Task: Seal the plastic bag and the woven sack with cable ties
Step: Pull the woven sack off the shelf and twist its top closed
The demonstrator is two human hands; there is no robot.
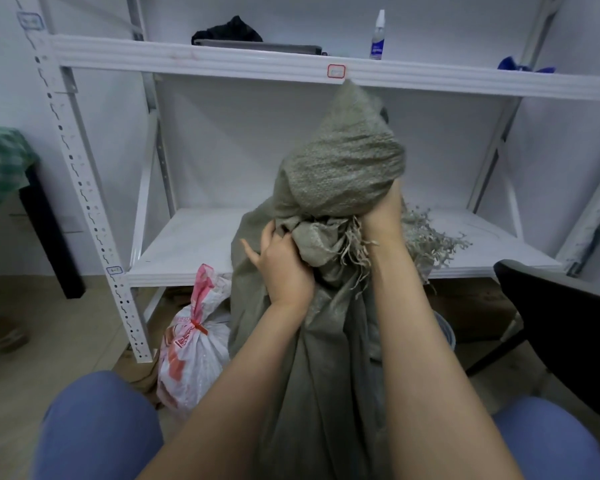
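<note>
The woven sack (pixel 326 358) is standing on the floor between the person's knees, in front of the white shelving unit (pixel 194 57), with its top bunched and folded over. The left hand (pixel 284 268) is gripping the gathered neck from the left, fingers curled into the cloth. The right hand (pixel 383 216) is meeting the neck from the right, just under the bunched top. Its fingers are hidden, but it seems to be clasping the fabric. The plastic bag (pixel 191 362) is sitting on the floor just left of the sack, its neck cinched by an orange cable tie (pixel 197 325).
</note>
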